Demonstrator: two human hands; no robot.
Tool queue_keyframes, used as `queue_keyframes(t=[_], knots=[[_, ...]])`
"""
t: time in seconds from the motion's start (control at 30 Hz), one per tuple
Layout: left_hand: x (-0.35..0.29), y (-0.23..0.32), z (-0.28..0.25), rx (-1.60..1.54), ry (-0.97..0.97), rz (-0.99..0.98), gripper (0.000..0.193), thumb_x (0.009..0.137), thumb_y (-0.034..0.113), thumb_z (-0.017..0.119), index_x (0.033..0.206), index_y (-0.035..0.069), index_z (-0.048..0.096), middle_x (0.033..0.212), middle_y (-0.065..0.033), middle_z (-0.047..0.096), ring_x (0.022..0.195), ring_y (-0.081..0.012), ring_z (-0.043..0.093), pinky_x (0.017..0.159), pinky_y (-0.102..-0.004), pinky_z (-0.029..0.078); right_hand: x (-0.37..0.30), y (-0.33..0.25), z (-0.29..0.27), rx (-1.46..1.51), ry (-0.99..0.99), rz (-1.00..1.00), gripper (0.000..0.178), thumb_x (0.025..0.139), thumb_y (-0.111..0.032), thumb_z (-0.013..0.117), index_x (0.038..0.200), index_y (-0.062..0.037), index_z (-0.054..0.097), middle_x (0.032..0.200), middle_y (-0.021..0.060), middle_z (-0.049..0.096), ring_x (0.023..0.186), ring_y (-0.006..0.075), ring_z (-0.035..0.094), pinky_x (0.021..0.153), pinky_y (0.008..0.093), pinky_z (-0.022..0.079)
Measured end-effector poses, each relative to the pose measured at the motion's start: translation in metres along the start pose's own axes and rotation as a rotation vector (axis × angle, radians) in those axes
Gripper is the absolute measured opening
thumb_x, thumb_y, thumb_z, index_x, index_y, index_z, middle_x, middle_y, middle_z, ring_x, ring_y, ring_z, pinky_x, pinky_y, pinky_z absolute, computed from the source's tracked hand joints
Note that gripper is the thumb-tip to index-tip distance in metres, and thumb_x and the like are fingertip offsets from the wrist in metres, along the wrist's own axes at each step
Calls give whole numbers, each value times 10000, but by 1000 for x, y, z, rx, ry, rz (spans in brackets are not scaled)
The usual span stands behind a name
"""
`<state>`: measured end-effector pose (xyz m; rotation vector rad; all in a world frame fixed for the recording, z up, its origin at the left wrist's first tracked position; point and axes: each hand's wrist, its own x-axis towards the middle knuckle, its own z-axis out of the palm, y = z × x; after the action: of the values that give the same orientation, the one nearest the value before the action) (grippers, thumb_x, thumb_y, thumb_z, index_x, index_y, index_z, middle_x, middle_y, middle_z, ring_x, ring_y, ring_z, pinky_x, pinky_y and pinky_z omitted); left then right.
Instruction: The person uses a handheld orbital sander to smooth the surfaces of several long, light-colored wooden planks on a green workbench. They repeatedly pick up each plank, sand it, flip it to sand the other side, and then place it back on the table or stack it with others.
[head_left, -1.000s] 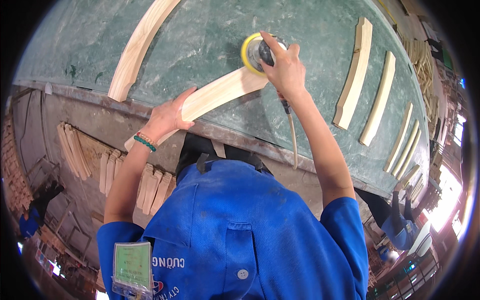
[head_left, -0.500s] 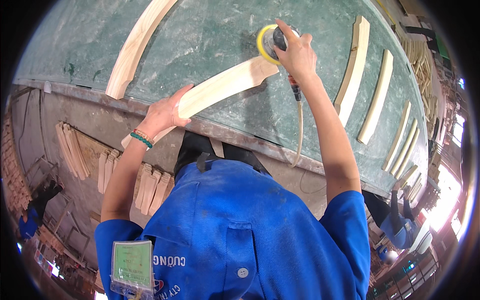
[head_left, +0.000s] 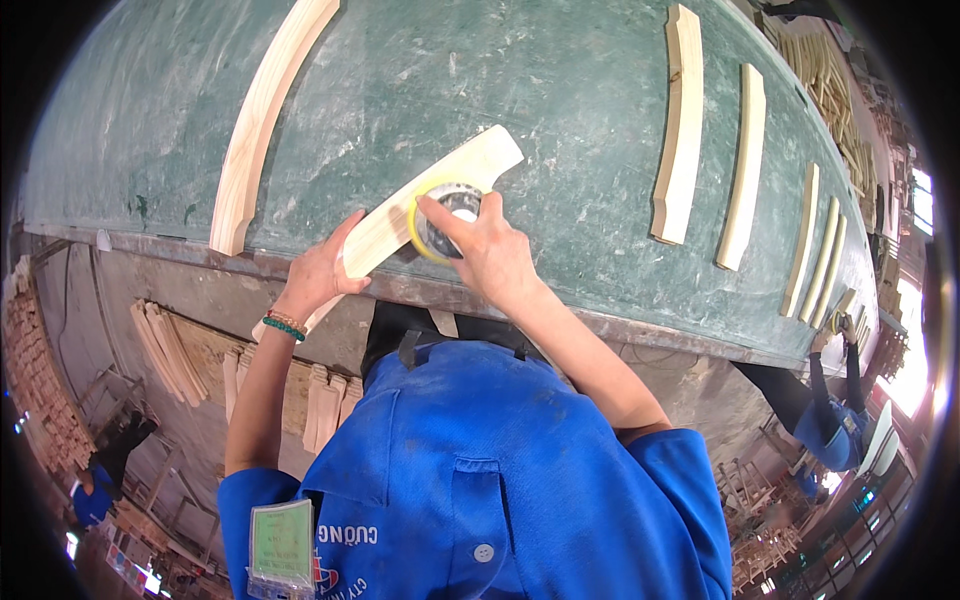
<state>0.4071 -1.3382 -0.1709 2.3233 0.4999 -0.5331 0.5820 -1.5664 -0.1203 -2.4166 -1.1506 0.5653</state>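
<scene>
A pale curved wooden piece (head_left: 462, 165) lies slantwise over the near edge of the green worktable (head_left: 560, 110). Wrapped around its lower part is my left hand (head_left: 318, 272), with bracelets on the wrist; the near end of the wood sticks out past the table edge. My right hand (head_left: 492, 254) grips a round palm sander (head_left: 436, 222) with a yellow rim. The sander rests on the wood's right edge, near its middle. The sander's pad is partly hidden by my fingers.
Another curved wooden piece (head_left: 262, 130) lies to the left on the table. Several more, including a long one (head_left: 680, 130), lie to the right. Below the table edge stand stacked pieces (head_left: 168, 350) at the left. Another person (head_left: 838, 430) works at the far right.
My right hand has brought the sander down and left from beyond the wood's far end onto the wood. The wood now points more steeply away, still held by my left hand.
</scene>
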Motion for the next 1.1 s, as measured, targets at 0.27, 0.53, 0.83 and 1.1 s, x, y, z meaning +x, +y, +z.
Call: queue_keyframes(t=[0.27,0.53,0.83,1.1], knots=[[1,1,-2,-3,2,-7,1054,624,346,834,1519,324,278,1161,-182,657,1056,-393,630,880,-458,517,22,65,-44,-92,122,257,764,754,-120,769,1401,-387,462,1114,205,445,844,384,676,708,437,597],[0,1,0,44,-2,-46,1055,630,372,835,1520,343,268,1100,-181,677,1004,-391,652,857,-459,523,-9,-3,1,-49,-105,-3,783,712,-69,740,1372,-412,497,1104,209,464,802,357,675,671,410,613],[-4,5,-3,36,12,-41,1072,610,391,832,1524,315,279,1092,-187,676,1007,-384,654,856,-450,523,40,27,-31,-26,-17,143,737,768,-192,758,1402,-413,455,1180,205,459,895,396,666,772,448,585],[-35,42,-6,31,213,-51,865,601,397,830,1342,109,489,1106,-170,675,1004,-340,668,836,-415,530,23,134,-65,-24,427,501,892,775,-216,762,1513,-359,281,1154,223,501,944,420,650,791,481,551]])
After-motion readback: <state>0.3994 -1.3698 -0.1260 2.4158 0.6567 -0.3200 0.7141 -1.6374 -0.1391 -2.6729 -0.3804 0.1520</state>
